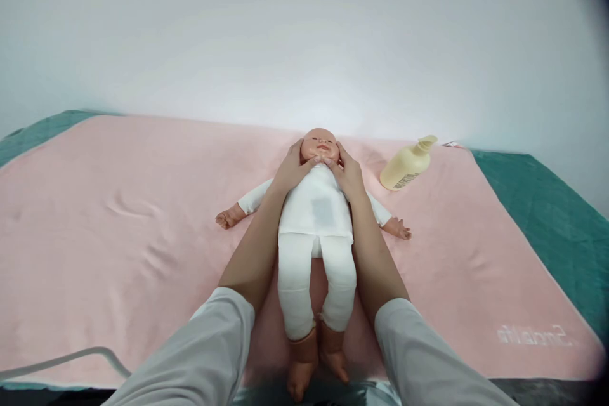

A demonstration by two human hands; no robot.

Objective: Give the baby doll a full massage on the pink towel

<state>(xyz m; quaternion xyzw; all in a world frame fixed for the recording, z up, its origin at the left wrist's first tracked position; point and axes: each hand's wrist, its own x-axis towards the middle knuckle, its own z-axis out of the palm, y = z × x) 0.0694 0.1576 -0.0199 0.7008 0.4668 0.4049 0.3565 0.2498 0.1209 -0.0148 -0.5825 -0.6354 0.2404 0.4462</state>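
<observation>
A baby doll (315, 203) with a white cloth body lies on its back, its head away from me and its feet at the near edge. My left hand (294, 168) cups the left side of its head and neck, thumb under the chin. On the other side my right hand (348, 171) does the same, its thumb close to the left one. Both hands are closed round the doll's head; the fingers behind it are hidden. The doll's arms stretch out sideways beyond my forearms.
A pale yellow pump bottle (404, 167) stands right of the doll's head. Beneath lies a pink blanket (118, 235) over a green cover (556, 216). A white wall (285, 32) rises behind. A grey cable or tube (71, 358) crosses the lower left.
</observation>
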